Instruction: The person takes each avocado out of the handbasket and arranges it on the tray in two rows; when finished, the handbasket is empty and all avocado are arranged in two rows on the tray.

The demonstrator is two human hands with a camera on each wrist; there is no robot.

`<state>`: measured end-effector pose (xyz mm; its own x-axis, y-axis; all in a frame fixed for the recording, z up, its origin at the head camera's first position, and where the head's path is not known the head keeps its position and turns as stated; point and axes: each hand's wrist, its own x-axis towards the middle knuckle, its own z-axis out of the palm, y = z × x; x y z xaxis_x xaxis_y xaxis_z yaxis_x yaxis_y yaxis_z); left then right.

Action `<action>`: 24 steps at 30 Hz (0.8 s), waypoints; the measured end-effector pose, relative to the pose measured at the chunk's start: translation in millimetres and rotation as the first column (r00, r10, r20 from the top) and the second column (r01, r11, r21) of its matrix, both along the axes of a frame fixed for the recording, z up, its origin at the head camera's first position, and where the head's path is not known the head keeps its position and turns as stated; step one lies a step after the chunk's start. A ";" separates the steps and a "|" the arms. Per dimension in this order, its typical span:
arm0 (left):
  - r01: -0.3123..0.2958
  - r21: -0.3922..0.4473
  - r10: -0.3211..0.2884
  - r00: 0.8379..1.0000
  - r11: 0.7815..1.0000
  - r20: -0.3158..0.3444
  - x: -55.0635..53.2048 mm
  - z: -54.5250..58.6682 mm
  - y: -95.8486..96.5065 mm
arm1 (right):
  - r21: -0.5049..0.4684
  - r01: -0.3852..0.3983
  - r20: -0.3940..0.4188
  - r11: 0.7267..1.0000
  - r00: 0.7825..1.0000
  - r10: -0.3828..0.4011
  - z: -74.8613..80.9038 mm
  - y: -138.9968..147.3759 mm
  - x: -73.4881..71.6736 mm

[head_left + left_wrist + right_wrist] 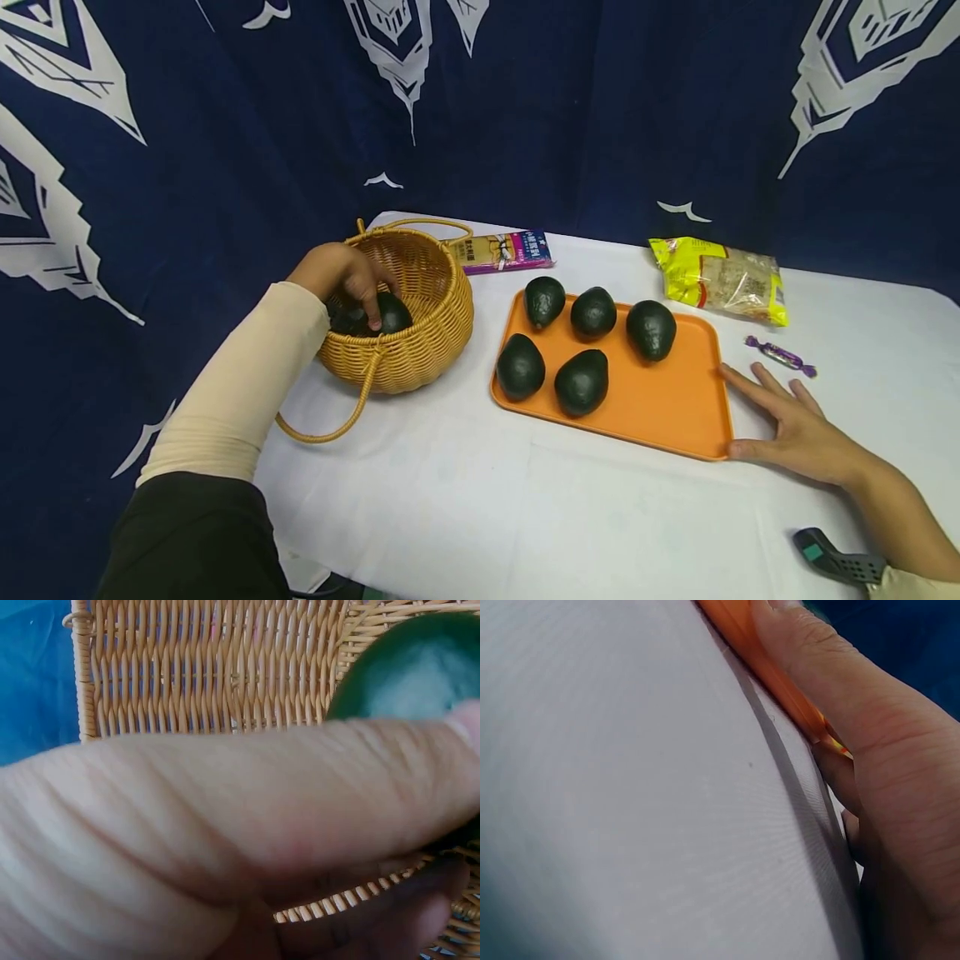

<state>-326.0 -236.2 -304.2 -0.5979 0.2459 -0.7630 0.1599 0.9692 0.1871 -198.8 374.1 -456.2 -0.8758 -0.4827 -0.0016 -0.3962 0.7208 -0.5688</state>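
My left hand (347, 273) reaches down into a round wicker basket (435, 350), its thumb and fingers about a dark green avocado (396, 315). In the left wrist view the thumb lies across that avocado (424, 671), with fingers curled beneath. Another dark avocado shows partly behind the hand in the basket. Several avocados stand on an orange tray (660, 408), in a back row and a front pair toward its left side. At the tray's right edge my right hand (798, 433) has its fingers spread, the thumb and index fingertips touching the rim.
A purple-and-yellow pasta packet (506, 252) lies behind the basket. Toward the back right is a yellow bag of dry food (731, 279), with a purple wrapped candy (780, 356) in front. One basket handle (330, 437) droops onto the white tablecloth (480, 500).
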 end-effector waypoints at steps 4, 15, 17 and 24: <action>0.010 0.040 -0.010 1.000 0.999 -0.003 -0.4 1.4 -1.4 | 0.005 0.008 0.009 1.000 1.000 -0.008 0.2 -0.8 -0.1; 0.008 0.148 -0.015 0.999 0.989 0.044 -1.5 -1.0 -8.0 | 0.002 0.012 0.025 1.000 1.000 -0.012 -0.3 -0.9 0.1; -0.019 0.172 0.009 0.998 0.985 0.062 -1.0 -1.3 -7.5 | 0.002 0.014 0.029 1.000 0.999 -0.014 0.5 -1.2 0.1; -0.037 0.206 0.018 0.996 0.978 0.092 2.0 -2.3 -6.0 | -0.005 0.007 0.017 1.000 1.000 -0.007 1.4 -0.1 0.7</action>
<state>-324.0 -242.2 -306.4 -0.5385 0.3884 -0.7478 0.1077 0.9118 0.3962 -198.1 374.0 -454.8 -0.8791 -0.4764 -0.0139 -0.3812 0.7204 -0.5794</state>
